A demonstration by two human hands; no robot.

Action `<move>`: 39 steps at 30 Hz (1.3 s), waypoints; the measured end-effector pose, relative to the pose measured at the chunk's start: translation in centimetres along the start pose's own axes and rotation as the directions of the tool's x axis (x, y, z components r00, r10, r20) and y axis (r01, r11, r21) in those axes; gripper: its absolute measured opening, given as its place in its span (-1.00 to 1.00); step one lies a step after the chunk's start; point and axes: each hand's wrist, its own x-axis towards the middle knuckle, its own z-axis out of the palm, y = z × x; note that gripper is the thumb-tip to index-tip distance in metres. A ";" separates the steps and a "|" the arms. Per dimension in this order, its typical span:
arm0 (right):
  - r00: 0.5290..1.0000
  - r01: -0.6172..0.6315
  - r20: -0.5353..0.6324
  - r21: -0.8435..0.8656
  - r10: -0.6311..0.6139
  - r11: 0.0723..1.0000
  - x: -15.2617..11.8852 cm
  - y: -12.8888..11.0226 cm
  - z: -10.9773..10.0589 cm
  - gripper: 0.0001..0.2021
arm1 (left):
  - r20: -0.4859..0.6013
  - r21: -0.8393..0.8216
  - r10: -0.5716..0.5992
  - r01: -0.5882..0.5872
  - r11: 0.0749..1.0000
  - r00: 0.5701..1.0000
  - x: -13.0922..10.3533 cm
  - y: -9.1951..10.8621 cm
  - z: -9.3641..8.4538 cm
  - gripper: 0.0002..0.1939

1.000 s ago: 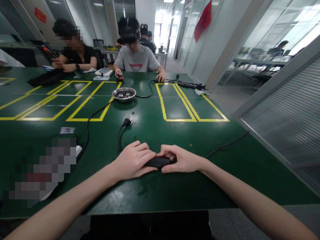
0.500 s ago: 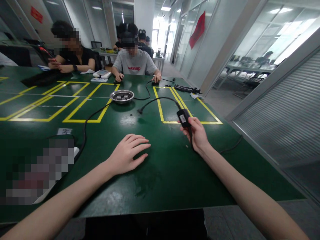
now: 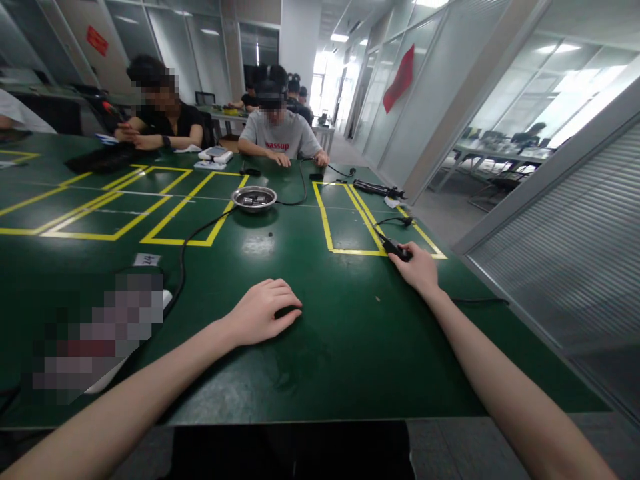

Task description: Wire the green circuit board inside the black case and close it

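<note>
The right hand grips a black power adapter between thumb and fingers, beside the yellow tape; its power plug sits just beyond those fingers. The left hand rests on the green table, fingers close together, thumb apart; a metal bowl stands well beyond its fingertips.

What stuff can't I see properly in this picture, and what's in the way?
All in the head view:
Part of the black power adapter: hidden by the right hand.
Palm of the left hand: turned down, hidden by the hand's own back.
Small pieces inside the metal bowl: too small to name.
Pale object at left: blurred by square blocks.
</note>
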 end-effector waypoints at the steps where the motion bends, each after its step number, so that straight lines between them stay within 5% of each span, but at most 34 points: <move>1: 1.000 0.014 0.010 -0.040 -0.014 0.999 0.4 0.5 0.0 -0.64 | 0.007 -0.006 -0.002 0.002 1.000 1.000 0.0 0.1 0.0 -0.82; 4: 0.997 0.061 0.056 -0.067 -0.057 0.996 1.5 2.3 0.0 -0.62 | 0.023 -0.023 -0.012 0.013 1.000 1.000 0.0 0.3 0.0 -0.80; 10: 0.975 0.185 0.095 0.164 -0.203 0.969 2.6 5.1 0.4 -0.59 | 0.039 -0.041 -0.003 0.004 0.999 0.999 -0.2 0.4 0.2 -0.82; 15: 1.000 0.009 0.008 0.042 -0.009 0.999 2.7 4.9 0.8 -0.52 | 0.048 -0.059 -0.022 0.025 0.998 0.999 -0.2 0.7 0.0 -0.79; 20: 0.975 -0.172 -0.127 0.086 0.182 0.981 2.9 4.6 0.6 -0.52 | 0.055 -0.067 -0.030 0.034 0.997 0.998 -0.1 0.7 -0.2 -0.78; 25: 0.950 -0.260 -0.149 0.115 0.275 0.959 3.1 5.0 0.3 -0.53 | 0.072 -0.034 -0.018 0.020 0.999 0.997 -0.1 0.6 -0.1 -0.80; 29: 0.944 -0.288 -0.129 0.127 0.303 0.949 3.1 4.9 0.2 -0.60 | 0.090 0.144 -0.064 0.050 0.988 0.994 -0.2 0.6 -0.3 -0.72; 33: 0.965 -0.229 -0.098 0.135 0.243 0.964 2.7 4.5 0.0 -0.59 | 0.091 0.275 -0.155 0.125 0.953 0.984 -0.3 0.7 -0.5 -0.52; 39: 0.997 -0.046 -0.061 0.128 0.055 0.991 2.1 4.4 -0.5 -0.61 | 0.126 0.247 -0.152 0.118 0.962 0.980 -0.4 1.0 -0.2 -0.54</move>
